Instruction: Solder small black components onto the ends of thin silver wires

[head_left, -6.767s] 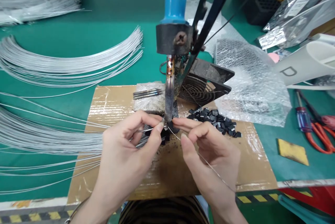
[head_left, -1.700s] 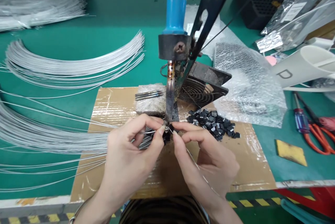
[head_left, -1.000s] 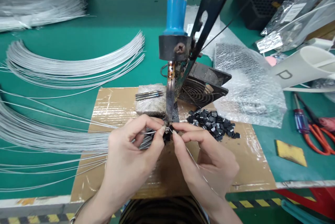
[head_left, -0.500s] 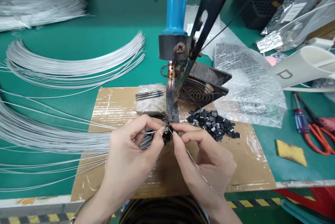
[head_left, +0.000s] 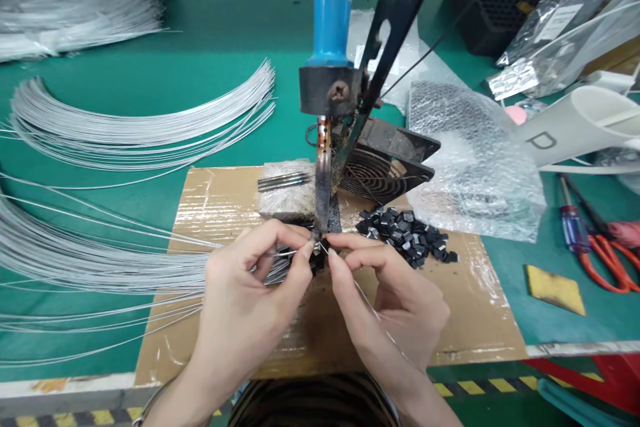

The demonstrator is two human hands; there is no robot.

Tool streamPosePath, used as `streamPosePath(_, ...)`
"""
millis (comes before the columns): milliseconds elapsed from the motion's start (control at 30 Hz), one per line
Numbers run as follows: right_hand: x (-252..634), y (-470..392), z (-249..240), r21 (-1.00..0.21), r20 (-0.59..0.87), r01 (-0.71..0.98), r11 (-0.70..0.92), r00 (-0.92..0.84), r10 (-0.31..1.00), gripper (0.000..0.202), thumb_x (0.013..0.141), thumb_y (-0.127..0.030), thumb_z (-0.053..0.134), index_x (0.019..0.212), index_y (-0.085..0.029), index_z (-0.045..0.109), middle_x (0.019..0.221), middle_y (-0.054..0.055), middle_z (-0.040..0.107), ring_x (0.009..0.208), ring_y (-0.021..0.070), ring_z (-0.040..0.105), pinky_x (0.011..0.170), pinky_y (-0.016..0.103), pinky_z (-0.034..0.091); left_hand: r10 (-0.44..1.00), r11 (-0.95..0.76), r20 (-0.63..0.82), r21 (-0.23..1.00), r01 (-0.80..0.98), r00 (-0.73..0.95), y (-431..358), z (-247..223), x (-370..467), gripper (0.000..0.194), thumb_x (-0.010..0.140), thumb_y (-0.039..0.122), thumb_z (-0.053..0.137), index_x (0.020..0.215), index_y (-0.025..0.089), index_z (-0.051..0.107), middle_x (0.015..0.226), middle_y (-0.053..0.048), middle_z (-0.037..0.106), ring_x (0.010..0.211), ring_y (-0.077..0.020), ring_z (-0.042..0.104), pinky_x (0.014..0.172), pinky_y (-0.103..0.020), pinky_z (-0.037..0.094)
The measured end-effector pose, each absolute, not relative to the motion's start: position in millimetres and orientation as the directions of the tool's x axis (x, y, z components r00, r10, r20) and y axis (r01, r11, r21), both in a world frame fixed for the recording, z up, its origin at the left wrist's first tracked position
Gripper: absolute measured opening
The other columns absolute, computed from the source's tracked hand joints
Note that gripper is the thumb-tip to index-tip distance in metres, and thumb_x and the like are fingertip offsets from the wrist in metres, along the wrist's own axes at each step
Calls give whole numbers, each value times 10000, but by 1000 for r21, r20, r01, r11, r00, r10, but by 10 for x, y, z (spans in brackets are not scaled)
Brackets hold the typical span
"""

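Wire (head_left: 373,311), thin and solder-like, is running through the narrow pinch of the right hand (head_left: 393,300), its end pointing left at a small metal part (head_left: 317,248). The left hand (head_left: 253,290) is pinching tight, apparently holding that part and a grey lead (head_left: 286,254) right by the tip of the soldering iron (head_left: 323,180), mid-scene. Soldering seems the step here; the next move is probably calling for steadiness.

Thin silvery wire (head_left: 375,313), gently curved, aslant in the right hand (head_left: 393,297)
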State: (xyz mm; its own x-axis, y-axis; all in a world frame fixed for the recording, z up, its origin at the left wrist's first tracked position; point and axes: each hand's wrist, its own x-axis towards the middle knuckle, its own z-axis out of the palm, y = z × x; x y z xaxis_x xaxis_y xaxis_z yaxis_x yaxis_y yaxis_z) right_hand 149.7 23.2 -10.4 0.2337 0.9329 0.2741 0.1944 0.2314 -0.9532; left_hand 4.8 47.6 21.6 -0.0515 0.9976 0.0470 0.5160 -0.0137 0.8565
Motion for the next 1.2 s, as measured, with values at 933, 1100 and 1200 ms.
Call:
streamPosePath(933,1503,244,-84,-932,312,256,257,205,928,212,871,-20,736,884,-227,693,1037,40,830,915,184,804,862,309,633,998,1,29,858,513,-51,491,185,41,121,888,175,694,797,250,722,867,29,790,787,-157,724,590,-258,469)
streamPosePath(1100,1505,241,-97,-937,309,236,259,208,928,219,869,-11,737,880,-225,689,1033,30,827,918,172,797,872,296,620,999,8,20,867,498,-50,493,186,57,133,878,163,692,780,248,723,849,31,785,768,-143,707,583,-236,467)
streamPosePath(1200,1512,231,-107,-950,276,210,232,212,938,199,888,-34,732,871,-227,687,1052,35,823,953,188,796,888,315,619,999,13,8,874,485,-42,491,180,49,126,879,167,698,787,247,726,847,30,784,759,-141,702,604,-240,477)
